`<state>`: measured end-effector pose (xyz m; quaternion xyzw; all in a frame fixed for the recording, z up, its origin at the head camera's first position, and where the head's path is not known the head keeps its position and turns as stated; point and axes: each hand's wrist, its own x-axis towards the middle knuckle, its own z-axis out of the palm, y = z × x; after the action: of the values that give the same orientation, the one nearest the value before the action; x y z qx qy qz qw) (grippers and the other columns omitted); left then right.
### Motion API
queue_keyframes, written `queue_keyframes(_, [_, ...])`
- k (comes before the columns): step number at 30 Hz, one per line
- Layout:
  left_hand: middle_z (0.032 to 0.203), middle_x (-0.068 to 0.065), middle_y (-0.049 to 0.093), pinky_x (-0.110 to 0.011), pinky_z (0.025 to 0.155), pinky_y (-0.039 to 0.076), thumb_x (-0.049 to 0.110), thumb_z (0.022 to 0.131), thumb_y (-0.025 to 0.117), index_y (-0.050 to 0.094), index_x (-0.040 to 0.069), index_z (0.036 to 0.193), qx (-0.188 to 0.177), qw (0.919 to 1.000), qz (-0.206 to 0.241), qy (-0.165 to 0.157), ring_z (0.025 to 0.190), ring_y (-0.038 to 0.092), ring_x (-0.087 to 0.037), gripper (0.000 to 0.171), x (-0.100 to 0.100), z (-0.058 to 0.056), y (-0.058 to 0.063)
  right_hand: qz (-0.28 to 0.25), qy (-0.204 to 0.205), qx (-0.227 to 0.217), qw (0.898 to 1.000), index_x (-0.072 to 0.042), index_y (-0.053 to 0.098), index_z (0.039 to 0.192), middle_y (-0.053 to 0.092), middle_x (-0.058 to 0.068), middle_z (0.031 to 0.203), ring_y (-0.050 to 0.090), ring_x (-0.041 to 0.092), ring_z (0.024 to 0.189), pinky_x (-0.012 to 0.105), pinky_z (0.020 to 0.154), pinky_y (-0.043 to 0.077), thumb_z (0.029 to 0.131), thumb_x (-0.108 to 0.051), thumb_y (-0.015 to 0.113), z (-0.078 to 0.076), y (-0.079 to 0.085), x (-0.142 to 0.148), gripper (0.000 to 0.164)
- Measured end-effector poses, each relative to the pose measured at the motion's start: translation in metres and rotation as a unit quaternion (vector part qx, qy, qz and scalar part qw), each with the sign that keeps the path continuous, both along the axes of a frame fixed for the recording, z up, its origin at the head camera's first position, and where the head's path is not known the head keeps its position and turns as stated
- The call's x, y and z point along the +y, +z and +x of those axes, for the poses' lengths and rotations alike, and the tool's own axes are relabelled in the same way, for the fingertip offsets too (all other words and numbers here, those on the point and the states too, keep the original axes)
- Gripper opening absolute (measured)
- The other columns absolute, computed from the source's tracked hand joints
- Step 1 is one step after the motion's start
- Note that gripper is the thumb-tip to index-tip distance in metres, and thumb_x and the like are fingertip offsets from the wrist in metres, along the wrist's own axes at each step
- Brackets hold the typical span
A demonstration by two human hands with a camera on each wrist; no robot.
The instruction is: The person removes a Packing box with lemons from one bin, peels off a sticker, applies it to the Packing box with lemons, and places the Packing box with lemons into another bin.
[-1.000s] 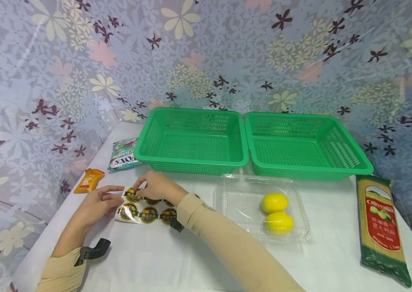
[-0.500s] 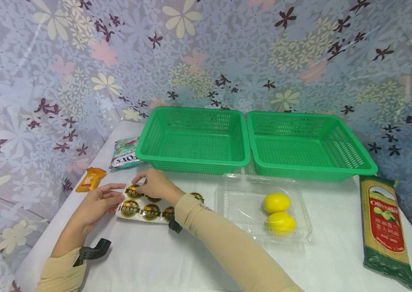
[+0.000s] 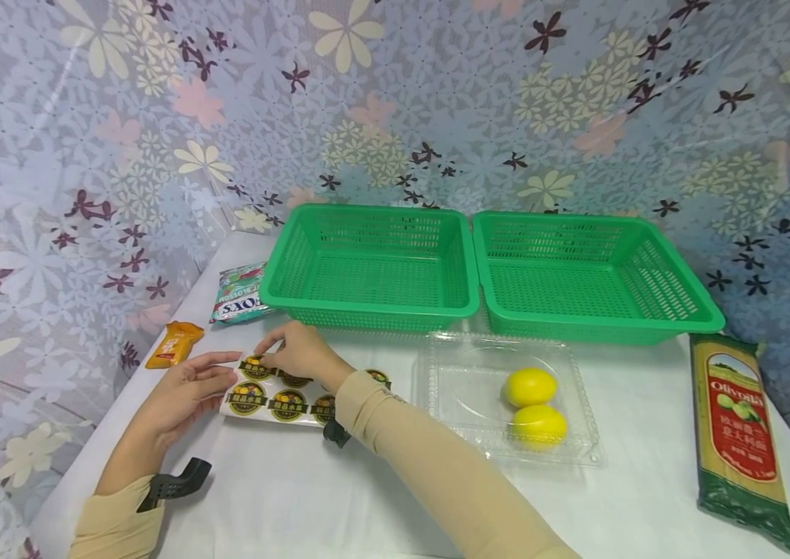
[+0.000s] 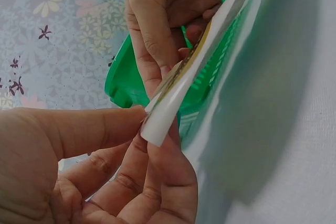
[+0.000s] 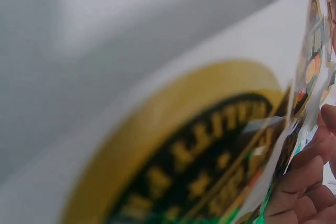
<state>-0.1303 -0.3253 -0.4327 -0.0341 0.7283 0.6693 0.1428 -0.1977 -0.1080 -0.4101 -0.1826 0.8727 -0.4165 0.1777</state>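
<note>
A white sheet of round black-and-gold stickers (image 3: 287,404) is held tilted above the white table, at the left in the head view. My left hand (image 3: 181,400) pinches its left edge between thumb and fingers; the left wrist view shows the thumb (image 4: 100,129) pressed on the curled edge. My right hand (image 3: 300,353) reaches across the sheet, thumb and fingers bent at the top-left sticker (image 3: 256,366). In the left wrist view the right fingers (image 4: 157,30) meet that sticker's edge. The right wrist view shows one sticker (image 5: 173,129) close up and blurred.
Two green baskets (image 3: 370,309) (image 3: 604,330) stand side by side at the back. A clear plastic box (image 3: 457,388) holds two lemons (image 3: 530,387). A spaghetti pack (image 3: 740,435) lies far right; an orange packet (image 3: 174,345) and a teal candy bag (image 3: 239,293) lie left.
The sheet has tipped slightly and its lower edge has shifted a little. The right hand has moved slightly upward at the top-left sticker; the left hand keeps its hold.
</note>
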Motion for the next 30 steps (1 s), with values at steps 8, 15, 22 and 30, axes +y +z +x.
queue_keyframes(8, [0.098,0.011,0.074,-0.020,0.072,0.057,0.005,0.105,0.068,0.073,0.024,0.126,0.000,0.9999,0.015,0.007,0.084,0.067,-0.004,0.028,0.0012,0.0011,0.0014,0.010,-0.001,0.006,1.000,-0.019,0.081,0.124,0.071,-0.003,0.090,0.058,0.005,0.077,0.019,0.065,0.047,0.099,-0.019,0.079,0.0008,0.0003,-0.0019,0.025])
queue_keyframes(15, [0.102,0.013,0.076,-0.018,0.071,0.056,0.008,0.105,0.070,0.071,0.016,0.134,0.002,0.9999,0.015,0.008,0.084,0.065,-0.003,0.030,0.0031,0.0017,0.0029,-0.001,-0.007,-0.002,1.000,-0.018,0.083,0.123,0.068,-0.002,0.085,0.056,0.006,0.073,0.019,0.062,0.046,0.097,-0.016,0.081,0.0022,0.0017,-0.0004,0.026])
queue_keyframes(22, [0.100,0.013,0.077,-0.019,0.069,0.054,0.008,0.105,0.070,0.073,0.022,0.129,0.015,0.9997,0.020,0.003,0.081,0.065,-0.003,0.028,0.0037,0.0025,0.0026,-0.005,-0.013,0.014,1.000,-0.017,0.085,0.117,0.064,-0.004,0.075,0.053,0.005,0.066,0.018,0.057,0.043,0.096,-0.016,0.082,0.0015,0.0021,0.0016,0.021])
queue_keyframes(30, [0.097,0.010,0.078,-0.018,0.068,0.053,0.005,0.104,0.070,0.075,0.027,0.125,0.030,0.9993,0.023,0.006,0.082,0.066,-0.004,0.032,0.0041,0.0049,0.0019,-0.020,-0.022,-0.002,1.000,-0.012,0.085,0.109,0.064,-0.004,0.072,0.058,0.007,0.059,0.018,0.055,0.047,0.095,-0.012,0.082,0.0005,0.0040,0.0040,0.014])
